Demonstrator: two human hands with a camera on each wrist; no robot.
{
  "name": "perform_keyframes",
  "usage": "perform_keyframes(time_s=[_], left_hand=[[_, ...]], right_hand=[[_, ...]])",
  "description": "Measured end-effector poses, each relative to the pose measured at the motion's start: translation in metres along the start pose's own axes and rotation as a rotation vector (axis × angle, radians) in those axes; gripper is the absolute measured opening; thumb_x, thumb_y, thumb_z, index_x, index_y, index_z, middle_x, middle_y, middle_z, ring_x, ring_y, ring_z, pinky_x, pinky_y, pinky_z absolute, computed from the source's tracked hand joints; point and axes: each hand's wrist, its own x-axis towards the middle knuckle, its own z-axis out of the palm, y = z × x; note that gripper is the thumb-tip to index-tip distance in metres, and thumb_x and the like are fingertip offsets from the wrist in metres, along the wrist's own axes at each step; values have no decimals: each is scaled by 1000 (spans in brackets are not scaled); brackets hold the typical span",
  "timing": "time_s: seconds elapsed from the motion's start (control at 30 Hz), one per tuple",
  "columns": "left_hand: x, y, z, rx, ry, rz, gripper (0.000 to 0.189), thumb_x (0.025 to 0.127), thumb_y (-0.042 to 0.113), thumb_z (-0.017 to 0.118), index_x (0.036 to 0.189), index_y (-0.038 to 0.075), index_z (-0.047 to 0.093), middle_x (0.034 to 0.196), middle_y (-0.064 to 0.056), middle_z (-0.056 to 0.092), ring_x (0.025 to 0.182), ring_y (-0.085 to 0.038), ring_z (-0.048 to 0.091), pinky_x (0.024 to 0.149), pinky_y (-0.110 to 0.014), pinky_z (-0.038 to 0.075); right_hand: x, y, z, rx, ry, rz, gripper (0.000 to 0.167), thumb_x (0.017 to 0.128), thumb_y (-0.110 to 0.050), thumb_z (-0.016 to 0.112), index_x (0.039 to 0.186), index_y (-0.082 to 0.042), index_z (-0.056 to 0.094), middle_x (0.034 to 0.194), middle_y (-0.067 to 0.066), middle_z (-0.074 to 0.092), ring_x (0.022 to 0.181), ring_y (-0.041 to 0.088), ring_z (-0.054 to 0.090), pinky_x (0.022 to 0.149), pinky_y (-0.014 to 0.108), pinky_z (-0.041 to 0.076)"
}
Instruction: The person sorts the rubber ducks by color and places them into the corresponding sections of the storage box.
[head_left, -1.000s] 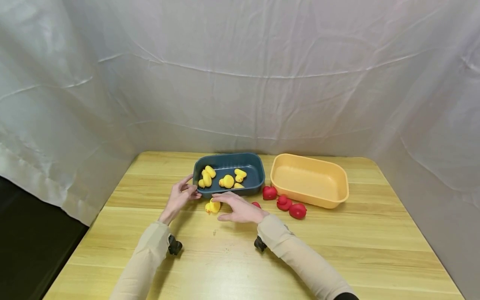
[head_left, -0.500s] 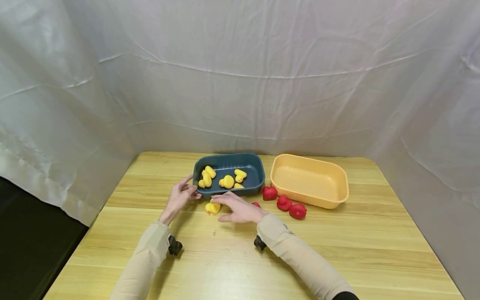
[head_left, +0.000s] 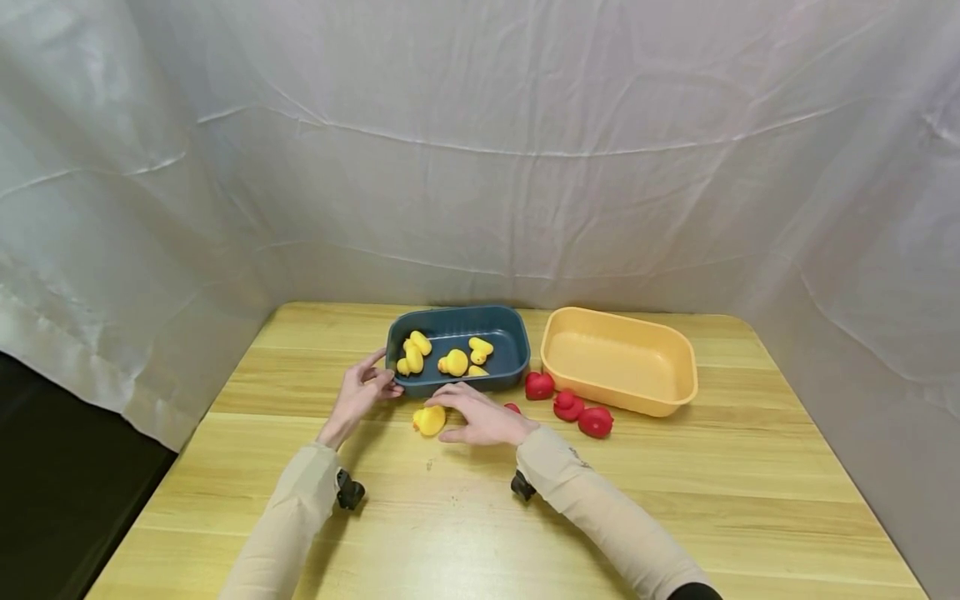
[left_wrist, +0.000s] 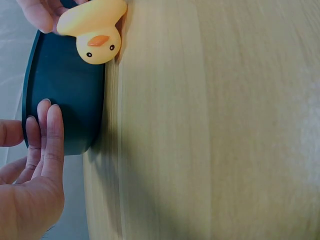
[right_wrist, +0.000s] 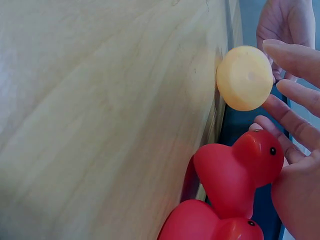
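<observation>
In the head view, my left hand (head_left: 360, 398) holds the left front corner of a dark blue plastic bin (head_left: 495, 382). The left wrist view shows its fingers against the bin's wall (left_wrist: 75, 95), with the thumb at the end. Several yellow rubber ducks (head_left: 453, 362) lie inside. My right hand (head_left: 480, 417) is low in front of the bin, fingers spread and extended at a yellow rubber duck (head_left: 429, 420) on the table. In the right wrist view, that duck (right_wrist: 245, 78) is at the thumb and fingertips; a red rubber duck (right_wrist: 230, 170) stands beside the palm.
An orange-yellow bin (head_left: 618, 358) stands right of the blue one. In front of it, red rubber ducks (head_left: 567, 406) form a slanting row; another red duck (head_left: 512, 409) is partly hidden by my right wrist. A pale curtain (head_left: 510, 167) hangs behind the wooden table (head_left: 712, 500).
The yellow duck at my right hand has turned and shifted slightly right and toward me. The right hand has moved a little right. My left hand and both bins stay put.
</observation>
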Motion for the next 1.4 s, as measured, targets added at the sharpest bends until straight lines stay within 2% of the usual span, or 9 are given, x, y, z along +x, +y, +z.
perform_keyframes(time_s=[0.27, 0.5, 0.67, 1.1, 1.2, 1.4], left_hand=[[0, -1, 0, -2, -5, 3, 58, 101, 3, 50, 156, -1, 31, 108, -29, 64, 77, -10, 72, 90, -42, 63], [1, -1, 0, -12, -1, 0, 59, 101, 2, 51, 156, -2, 30, 100, -18, 65, 75, -10, 72, 90, -42, 63], [1, -2, 0, -10, 1, 4, 59, 101, 2, 51, 156, -2, 31, 97, -15, 66, 75, -9, 72, 88, -41, 64], [1, -1, 0, -4, -2, -2, 58, 101, 3, 50, 156, -1, 31, 101, -17, 65, 76, -8, 71, 89, -40, 64], [1, -1, 0, -5, -3, -2, 58, 101, 3, 50, 156, -1, 30, 101, -17, 66, 76, -8, 71, 89, -40, 64], [1, -1, -1, -3, -2, -3, 59, 101, 3, 50, 156, -1, 30, 102, -18, 66, 76, -9, 71, 88, -38, 64]], right_hand=[[-1, -2, 0, -3, -2, 6, 50, 93, -24, 74, 138, -7, 60, 130, 5, 59, 126, 21, 52, 115, 39, 45], [-1, -4, -1, -28, -10, -19, 46, 93, -24, 74, 134, -5, 64, 122, 6, 62, 118, 20, 54, 107, 35, 49], [-1, -4, -1, -31, -5, -36, 40, 92, -24, 74, 128, -7, 69, 117, 6, 64, 113, 19, 56, 104, 33, 50], [3, -3, -2, 11, -39, -13, 25, 94, -25, 72, 113, -10, 70, 128, 6, 69, 122, 19, 63, 110, 34, 52], [5, -3, -3, 16, -53, 12, 22, 94, -27, 72, 110, -12, 69, 126, 4, 70, 119, 16, 63, 107, 30, 52], [6, -1, -3, 58, -82, 35, 16, 94, -26, 72, 105, -14, 68, 116, 0, 71, 102, 12, 62, 95, 25, 53]])
